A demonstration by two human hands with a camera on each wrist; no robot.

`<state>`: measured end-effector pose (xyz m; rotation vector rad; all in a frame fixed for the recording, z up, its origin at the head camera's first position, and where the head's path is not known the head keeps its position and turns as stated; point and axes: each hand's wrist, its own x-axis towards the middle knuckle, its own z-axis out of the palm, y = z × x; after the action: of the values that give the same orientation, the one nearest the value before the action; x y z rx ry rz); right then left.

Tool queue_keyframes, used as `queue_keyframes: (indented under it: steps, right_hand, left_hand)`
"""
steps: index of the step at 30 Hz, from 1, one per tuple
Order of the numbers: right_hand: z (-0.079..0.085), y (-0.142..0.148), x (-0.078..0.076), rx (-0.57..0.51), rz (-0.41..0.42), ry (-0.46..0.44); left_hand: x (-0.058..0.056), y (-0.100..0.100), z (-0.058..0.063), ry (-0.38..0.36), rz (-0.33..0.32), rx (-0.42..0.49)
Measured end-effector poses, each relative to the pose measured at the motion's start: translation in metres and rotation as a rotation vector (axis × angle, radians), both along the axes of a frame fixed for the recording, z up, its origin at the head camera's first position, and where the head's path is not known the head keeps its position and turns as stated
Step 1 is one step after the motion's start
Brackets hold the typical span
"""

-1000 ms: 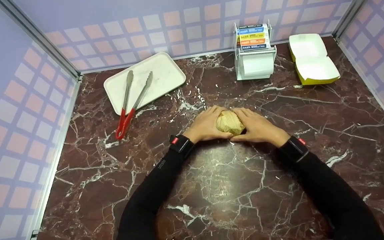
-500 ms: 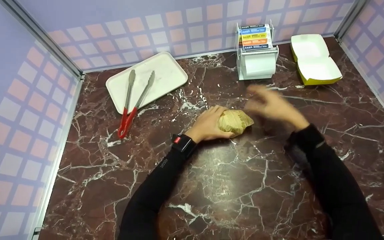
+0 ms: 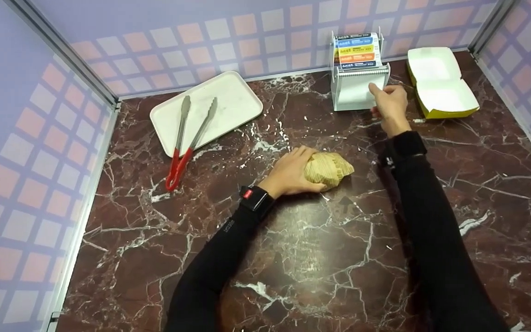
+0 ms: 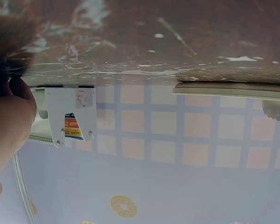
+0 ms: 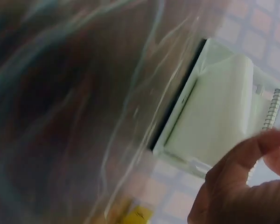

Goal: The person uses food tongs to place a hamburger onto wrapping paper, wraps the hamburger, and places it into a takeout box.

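Note:
My left hand (image 3: 292,173) rests on the counter and holds the left side of a rounded bundle wrapped in yellow paper (image 3: 329,167). A pointed fold of the wrapper sticks out to the right; what is inside is hidden. In the left wrist view part of the left hand (image 4: 9,121) shows at the edge. My right hand (image 3: 391,103) is at the front right of a white label dispenser (image 3: 355,92), its thumb by the hanging white sheet. In the right wrist view the right hand (image 5: 238,186) is beside the dispenser's coiled bar (image 5: 273,107), fingertips partly cut off.
An open yellow-and-white clamshell box (image 3: 445,94) stands at the back right. Metal tongs (image 3: 180,161) with red handles lie partly on a white tray (image 3: 235,99) at the back left. Patterned walls (image 3: 191,37) enclose the marble-look counter (image 3: 311,249); white flecks dot its middle.
My right hand has let go of the bundle and moved up and right to the label dispenser. The left hand has kept its hold on the bundle.

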<state>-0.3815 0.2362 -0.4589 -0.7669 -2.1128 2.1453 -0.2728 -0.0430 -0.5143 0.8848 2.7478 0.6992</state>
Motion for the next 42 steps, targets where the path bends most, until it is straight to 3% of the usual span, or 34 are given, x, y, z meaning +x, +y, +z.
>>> queue_keyframes:
  steps: [6,14,31,39,42]
  right_hand:
    - [-0.006,0.001,-0.004,-0.166,-0.019,0.067]
    - [-0.011,0.002,-0.01,-0.237,0.047,0.119]
    - [-0.015,0.008,-0.005,-0.226,0.152,0.028]
    - [-0.014,0.009,-0.005,-0.203,0.148,0.009]
    - [-0.013,0.009,-0.006,-0.126,0.137,-0.004]
  left_hand:
    - [0.0,0.001,-0.001,-0.003,-0.006,-0.007]
    - [-0.005,-0.002,0.001,-0.008,0.008,-0.028]
    - [-0.002,0.0,-0.002,-0.008,0.008,-0.009]
    - [-0.002,0.001,0.003,-0.023,0.004,-0.022]
    - [-0.002,0.0,0.005,-0.033,0.006,-0.022]
